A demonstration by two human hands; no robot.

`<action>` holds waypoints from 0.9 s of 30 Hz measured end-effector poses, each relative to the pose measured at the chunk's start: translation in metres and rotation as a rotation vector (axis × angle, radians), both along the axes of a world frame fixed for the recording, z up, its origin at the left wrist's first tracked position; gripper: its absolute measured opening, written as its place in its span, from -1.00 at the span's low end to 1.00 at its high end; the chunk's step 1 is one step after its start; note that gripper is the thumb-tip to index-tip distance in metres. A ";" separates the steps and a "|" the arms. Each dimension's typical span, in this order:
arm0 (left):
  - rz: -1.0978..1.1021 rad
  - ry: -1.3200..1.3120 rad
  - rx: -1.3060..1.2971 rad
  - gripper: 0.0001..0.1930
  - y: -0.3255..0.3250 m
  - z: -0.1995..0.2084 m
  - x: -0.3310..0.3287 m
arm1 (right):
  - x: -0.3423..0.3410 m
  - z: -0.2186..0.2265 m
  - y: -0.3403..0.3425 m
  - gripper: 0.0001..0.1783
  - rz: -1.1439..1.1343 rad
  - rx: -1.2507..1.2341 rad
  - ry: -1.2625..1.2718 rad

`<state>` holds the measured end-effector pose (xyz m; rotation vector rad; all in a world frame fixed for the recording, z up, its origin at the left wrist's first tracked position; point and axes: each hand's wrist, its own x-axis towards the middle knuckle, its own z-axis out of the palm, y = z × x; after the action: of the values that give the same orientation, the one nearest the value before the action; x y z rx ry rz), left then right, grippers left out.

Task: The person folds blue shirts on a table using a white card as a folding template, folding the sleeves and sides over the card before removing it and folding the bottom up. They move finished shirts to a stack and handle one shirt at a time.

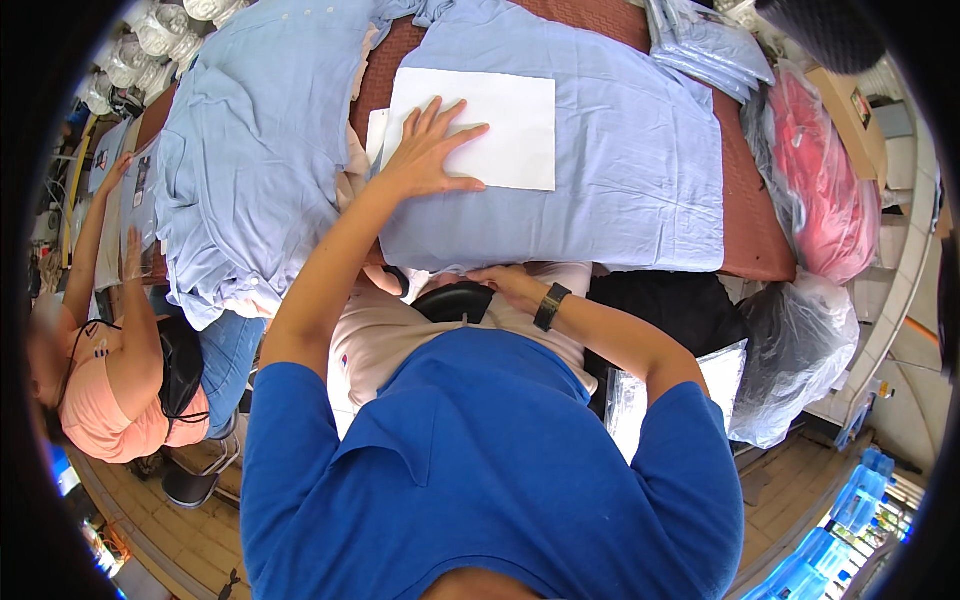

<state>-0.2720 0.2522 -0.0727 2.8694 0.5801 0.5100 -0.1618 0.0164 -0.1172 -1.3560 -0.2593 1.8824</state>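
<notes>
A light blue shirt (640, 170) lies spread on the brown-covered table in front of me, with a white sheet of paper or card (525, 130) on top of it. My left hand (432, 150) presses flat on the sheet's left part, fingers spread. At the shirt's near edge is my right hand (508, 286), a dark watch on its wrist. Its fingers are closed together at the cloth edge and seem to pinch it; the fingertips are partly hidden.
More light blue shirts (255, 130) are heaped at left. Bagged folded shirts (705, 45) lie at far right, beside a red bundle in clear plastic (815, 170) and a cardboard box (850, 120). A co-worker in an orange top (120, 400) handles a bagged garment at far left.
</notes>
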 end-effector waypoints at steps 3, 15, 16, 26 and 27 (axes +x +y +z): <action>0.007 -0.003 -0.001 -0.08 -0.001 0.001 0.001 | -0.005 -0.020 -0.005 -0.60 0.047 -0.015 -0.106; 0.010 -0.019 0.000 -0.11 0.000 -0.002 0.003 | -0.009 -0.047 -0.027 -0.40 0.316 0.072 -0.246; 0.010 -0.014 0.006 -0.14 0.000 -0.003 0.003 | -0.010 -0.036 -0.029 -0.35 0.329 0.112 -0.272; -0.006 -0.016 -0.208 -0.61 0.013 0.004 -0.002 | -0.002 0.083 -0.039 -0.29 0.508 0.191 -0.479; -0.013 -0.015 -0.268 -0.65 0.013 0.008 0.000 | -0.002 0.086 -0.043 -0.30 0.464 0.284 -0.485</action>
<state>-0.2723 0.2649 -0.0651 2.6119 0.5787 0.4162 -0.1641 -0.0262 -0.0308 -1.6269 -1.1250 1.7471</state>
